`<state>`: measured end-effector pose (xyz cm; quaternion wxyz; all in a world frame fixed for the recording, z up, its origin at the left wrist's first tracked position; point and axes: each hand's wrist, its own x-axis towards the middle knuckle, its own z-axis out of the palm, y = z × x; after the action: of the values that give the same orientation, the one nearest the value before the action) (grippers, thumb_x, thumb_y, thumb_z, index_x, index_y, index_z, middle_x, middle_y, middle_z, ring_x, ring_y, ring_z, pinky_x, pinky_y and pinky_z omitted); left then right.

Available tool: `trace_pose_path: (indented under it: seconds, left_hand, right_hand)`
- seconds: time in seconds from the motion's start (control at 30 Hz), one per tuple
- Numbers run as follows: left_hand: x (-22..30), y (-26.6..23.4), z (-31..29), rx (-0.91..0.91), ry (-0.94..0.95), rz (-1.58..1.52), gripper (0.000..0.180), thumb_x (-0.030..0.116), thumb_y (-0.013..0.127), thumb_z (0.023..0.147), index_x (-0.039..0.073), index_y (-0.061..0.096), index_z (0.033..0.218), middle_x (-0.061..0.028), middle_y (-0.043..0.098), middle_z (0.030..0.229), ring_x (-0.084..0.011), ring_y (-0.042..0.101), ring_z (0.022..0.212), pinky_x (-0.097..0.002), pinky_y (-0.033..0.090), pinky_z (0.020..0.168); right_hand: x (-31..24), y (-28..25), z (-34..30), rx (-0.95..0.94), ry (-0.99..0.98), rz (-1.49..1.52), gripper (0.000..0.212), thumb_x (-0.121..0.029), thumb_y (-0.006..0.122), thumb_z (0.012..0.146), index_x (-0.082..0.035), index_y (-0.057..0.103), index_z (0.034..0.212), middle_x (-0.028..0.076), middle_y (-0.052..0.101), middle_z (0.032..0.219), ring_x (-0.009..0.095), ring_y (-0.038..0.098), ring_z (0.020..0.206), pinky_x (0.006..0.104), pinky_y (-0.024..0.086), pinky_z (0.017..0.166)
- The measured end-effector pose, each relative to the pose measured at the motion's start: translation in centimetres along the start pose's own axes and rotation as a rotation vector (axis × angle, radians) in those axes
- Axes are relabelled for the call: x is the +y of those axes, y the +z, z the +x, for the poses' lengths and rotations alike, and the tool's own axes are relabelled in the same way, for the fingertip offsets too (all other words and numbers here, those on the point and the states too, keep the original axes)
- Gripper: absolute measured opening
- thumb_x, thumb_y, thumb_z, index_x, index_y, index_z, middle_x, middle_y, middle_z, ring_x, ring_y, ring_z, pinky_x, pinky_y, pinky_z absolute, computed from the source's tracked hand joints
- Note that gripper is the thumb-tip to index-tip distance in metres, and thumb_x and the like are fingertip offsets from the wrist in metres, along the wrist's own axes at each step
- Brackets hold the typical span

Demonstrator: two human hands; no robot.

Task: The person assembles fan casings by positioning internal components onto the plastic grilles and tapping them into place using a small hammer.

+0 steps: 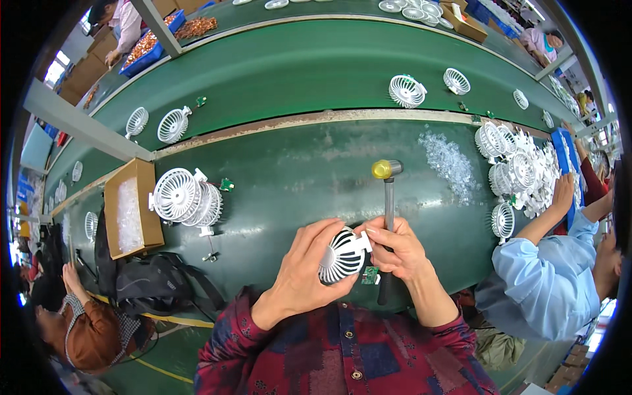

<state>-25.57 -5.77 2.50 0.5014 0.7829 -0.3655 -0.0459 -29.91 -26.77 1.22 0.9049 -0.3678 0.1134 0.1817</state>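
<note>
While the left hand [299, 263] curls round a fan [342, 257] above the near edge of the table [283, 151], fingers over it and thumb beneath, the right hand [403, 250] pinches the fan's white tab between thumb and forefinger. That hand also grips a hammer [389, 204], its yellow-faced head toward the far edge. Just below sits a circuit board [370, 275]; whether it touches the table cannot be told.

A black bag [155, 283] lies by the near left corner. Farther along the left edge, a carton [150, 204] of clear pieces stands beside stacked cages [187, 197]. Near the right edge, beside a person in blue [546, 283], more cages adjoin white parts [534, 178]. Clear bits [451, 164] lie toward the far right corner. Beyond the far edge, a green belt [296, 72] carries scattered cages.
</note>
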Motion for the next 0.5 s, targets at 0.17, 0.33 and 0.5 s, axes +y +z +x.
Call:
trace_pose_path:
  seconds: [0.17, 0.33, 0.5]
  left_hand:
    - [0.7, -0.1, 0.3, -0.033, -0.060, 0.069, 0.074, 0.013, 0.081, 0.065, -0.001, 0.049, 0.130, -0.0194, 0.053, 0.127, -0.0361, 0.056, 0.112, -0.0422, 0.047, 0.094]
    - [1.1, 0.2, 0.8, -0.050, -0.051, 0.208, 0.077, 0.018, 0.083, 0.064, -0.001, 0.050, 0.131, -0.0197, 0.053, 0.128, -0.0361, 0.056, 0.111, -0.0421, 0.048, 0.093]
    - [1.9, 0.0, 1.5, -0.044, -0.234, 0.213, 0.077, 0.026, 0.087, 0.065, 0.000, 0.052, 0.129, -0.0207, 0.056, 0.122, -0.0347, 0.058, 0.108, -0.0399, 0.049, 0.091]
  right_hand:
    - [-0.9, 0.8, -0.6, 0.076, 0.008, -0.119, 0.023, -0.008, 0.059, 0.095, 0.007, 0.064, 0.112, -0.003, 0.050, 0.056, 0.001, 0.032, 0.038, 0.0200, 0.021, 0.035]
    - [-0.7, 1.5, -1.5, 0.262, -0.042, -0.479, 0.030, -0.009, 0.073, 0.087, 0.003, 0.066, 0.113, -0.003, 0.057, 0.070, 0.000, 0.040, 0.050, 0.0201, 0.027, 0.042]
    - [-0.2, 2.2, -1.7, 0.484, -0.269, -0.696, 0.023, -0.010, 0.075, 0.084, 0.002, 0.071, 0.103, -0.003, 0.063, 0.072, 0.002, 0.049, 0.058, 0.0196, 0.037, 0.050]
